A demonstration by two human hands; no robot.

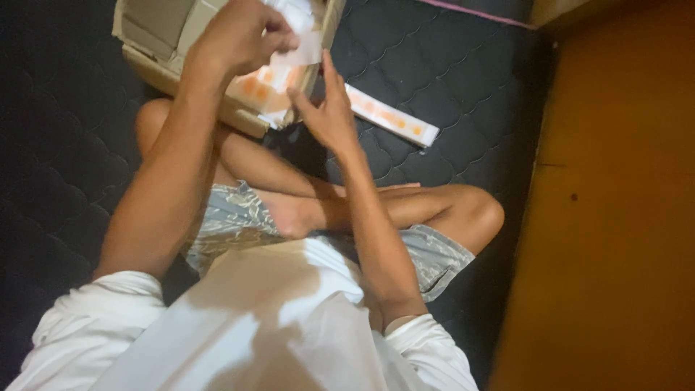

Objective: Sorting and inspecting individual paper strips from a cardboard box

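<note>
Upper left of the frame is getting crowded — open cardboard box (pixel 156 36) is sitting on the dark quilted mattress (pixel 449 65), with the left hand (pixel 242 36) and right hand (pixel 329 108) both working at its near edge, blocking that side. Crossed legs (pixel 405 206) are filling the centre. A long white strip with orange dots (pixel 391 116) is lying just right of the box. Mattress is staying open at upper centre-right and far left — the orange-brown floor (pixel 622 217) is running open down the right edge.
</note>
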